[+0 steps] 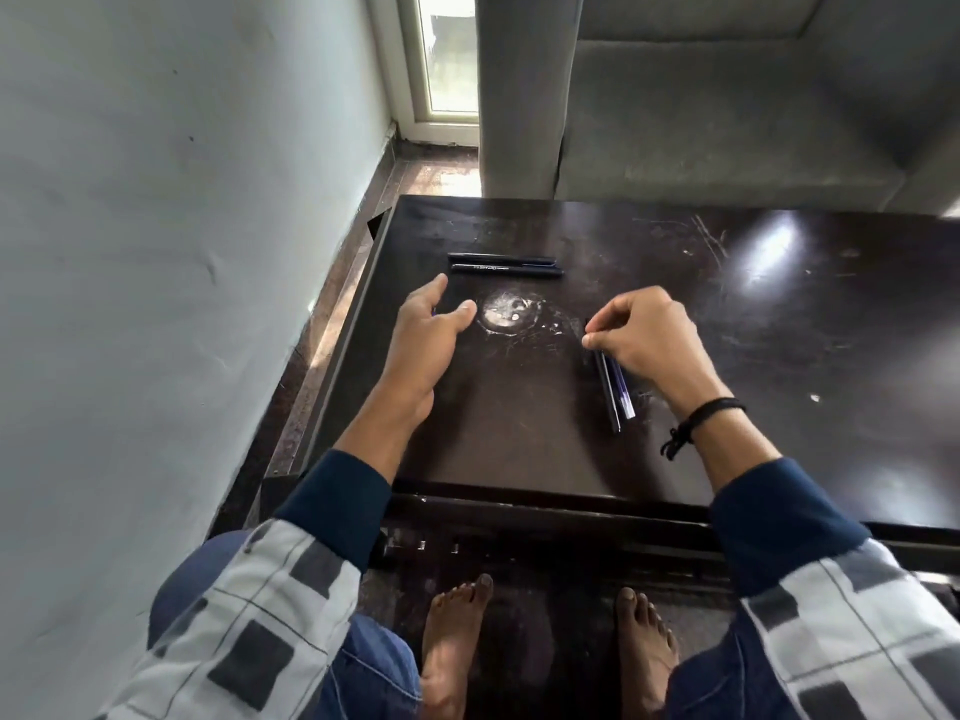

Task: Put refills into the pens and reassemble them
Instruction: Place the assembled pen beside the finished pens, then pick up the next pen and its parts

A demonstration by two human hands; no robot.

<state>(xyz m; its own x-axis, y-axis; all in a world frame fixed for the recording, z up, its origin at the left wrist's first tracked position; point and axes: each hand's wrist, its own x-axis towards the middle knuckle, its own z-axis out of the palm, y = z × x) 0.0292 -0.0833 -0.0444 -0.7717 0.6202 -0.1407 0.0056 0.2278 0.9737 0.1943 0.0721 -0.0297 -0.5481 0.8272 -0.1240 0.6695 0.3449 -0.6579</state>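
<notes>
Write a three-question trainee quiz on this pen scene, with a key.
1. True or false: the two black pens at the far side of the table lie side by side.
2. Which hand touches the pen parts near the table's middle? A) left B) right C) both
3. Fill in: the left hand is open and holds ____.

Key: 1 true. 2 B: the right hand pinches their upper end, and they lie on the table. 3 nothing.
</notes>
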